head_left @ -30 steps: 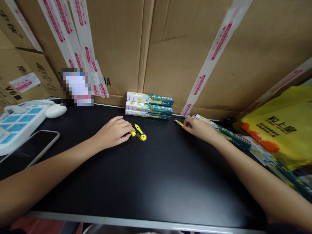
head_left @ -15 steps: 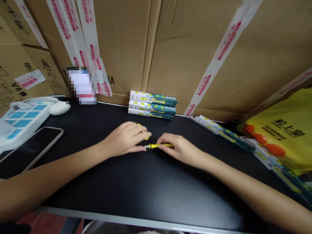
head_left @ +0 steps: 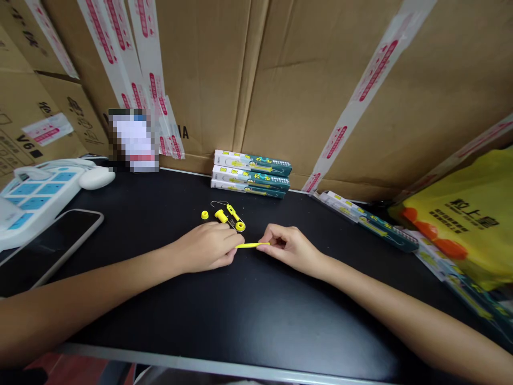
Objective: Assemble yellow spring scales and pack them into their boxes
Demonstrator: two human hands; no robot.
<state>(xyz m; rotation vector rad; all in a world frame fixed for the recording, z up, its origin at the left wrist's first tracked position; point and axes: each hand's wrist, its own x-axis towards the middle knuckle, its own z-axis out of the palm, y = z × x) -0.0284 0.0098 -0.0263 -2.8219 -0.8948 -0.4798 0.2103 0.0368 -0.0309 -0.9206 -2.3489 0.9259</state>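
Note:
Between my two hands lies a thin yellow plastic rod (head_left: 249, 245), held level just above the black tabletop. My left hand (head_left: 210, 247) is closed around its left end, which the fingers hide. My right hand (head_left: 290, 245) pinches the other end between thumb and forefinger. Just beyond my left hand lie loose parts: a small yellow cap (head_left: 204, 215), a yellow plug (head_left: 220, 216), a yellow piece with a wire hook (head_left: 233, 211), a yellow ring (head_left: 240, 226) and a small spring (head_left: 232, 222). My left knuckles partly cover this cluster.
Printed spring scale boxes (head_left: 250, 182) are stacked at the back against a large cardboard box (head_left: 200, 69). More such boxes (head_left: 368, 220) lie at right beside a yellow bag (head_left: 473, 214). At left are a phone (head_left: 52, 246) and a power strip (head_left: 44, 195).
My left hand has lowered and closed on the rod, uncovering the loose yellow parts. The collar and metal tip seen on the yellow piece earlier no longer show between my hands.

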